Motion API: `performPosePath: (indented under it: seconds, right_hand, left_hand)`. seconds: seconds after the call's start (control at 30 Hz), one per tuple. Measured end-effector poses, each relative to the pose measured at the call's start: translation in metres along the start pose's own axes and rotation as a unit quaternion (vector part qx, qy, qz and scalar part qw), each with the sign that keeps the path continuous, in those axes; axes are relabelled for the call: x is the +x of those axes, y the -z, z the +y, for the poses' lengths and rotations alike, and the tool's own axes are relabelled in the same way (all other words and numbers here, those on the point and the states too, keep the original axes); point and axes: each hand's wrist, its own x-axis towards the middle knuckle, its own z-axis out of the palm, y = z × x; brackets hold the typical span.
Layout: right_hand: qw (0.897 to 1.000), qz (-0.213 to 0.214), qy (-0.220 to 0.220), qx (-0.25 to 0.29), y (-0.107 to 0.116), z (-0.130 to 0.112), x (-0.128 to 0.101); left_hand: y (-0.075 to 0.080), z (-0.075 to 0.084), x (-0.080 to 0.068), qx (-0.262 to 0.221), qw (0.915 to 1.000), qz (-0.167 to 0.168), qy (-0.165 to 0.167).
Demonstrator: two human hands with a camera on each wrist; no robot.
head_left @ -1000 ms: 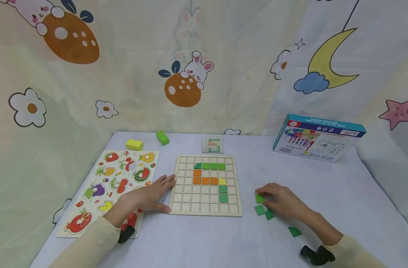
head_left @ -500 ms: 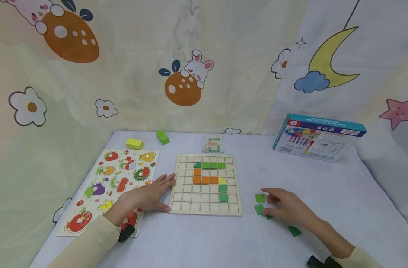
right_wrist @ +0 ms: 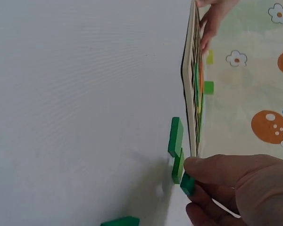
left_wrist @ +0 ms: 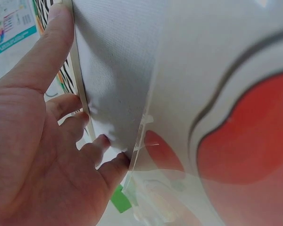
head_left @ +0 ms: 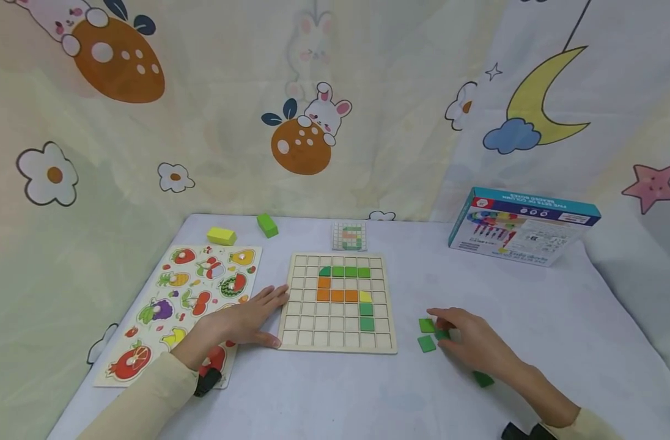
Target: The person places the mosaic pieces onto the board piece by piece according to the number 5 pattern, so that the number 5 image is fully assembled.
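Head view: your left hand (head_left: 241,321) lay flat with fingers straight against the left edge of the wooden grid board (head_left: 337,342), bracing it on the counter (head_left: 324,397). Your right hand (head_left: 469,342) pinched a green square tile (head_left: 442,334) between fingertips, just right of the board. Two more green tiles lay touching or just beside it, one behind (head_left: 427,325) and one nearer you (head_left: 426,344); a further green piece (head_left: 483,379) lay partly under your wrist. The board carried a partial pattern: green across the upper row, orange beneath, one yellow cell, green below that. A small pattern card (head_left: 349,236) stood beyond the board. I judge the step in hand to be picking up a green tile; the next move calls for carrying it to an empty cell that matches the card and seating it square.

Left wrist view: your fingers (left_wrist: 52,52) pressed straight along the board's edge, holding nothing.

Right wrist view: thumb and fingertip gripped the green tile (right_wrist: 187,183), with two others (right_wrist: 175,136) on edge beside it near the board.

Writing: the blue box (head_left: 522,226) at the counter's far right bore a title line, upside down and too small to read with confidence. The fruit puzzle (head_left: 175,318) showed no legible text.
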Motion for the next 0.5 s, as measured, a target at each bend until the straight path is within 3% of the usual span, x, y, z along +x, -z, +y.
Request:
performPosePath:
  seconds: [0.17, 0.3, 0.5]
  right_hand:
    - [0.997, 0.009, 0.073, 0.019, -0.006, -0.019, 0.018]
    - [0.990, -0.032, 0.133, 0.045, -0.017, -0.044, 0.038]
    - [0.977, -0.092, 0.180, 0.075, -0.034, -0.071, 0.056]
  left_hand:
    - [0.001, -0.001, 0.000, 0.000, 1.0000, 0.002, 0.002]
    - [0.001, 0.000, -0.001, -0.005, 1.0000, 0.002, 0.002]
    - [0.001, 0.002, -0.001, -0.008, 1.0000, 0.001, 0.001]
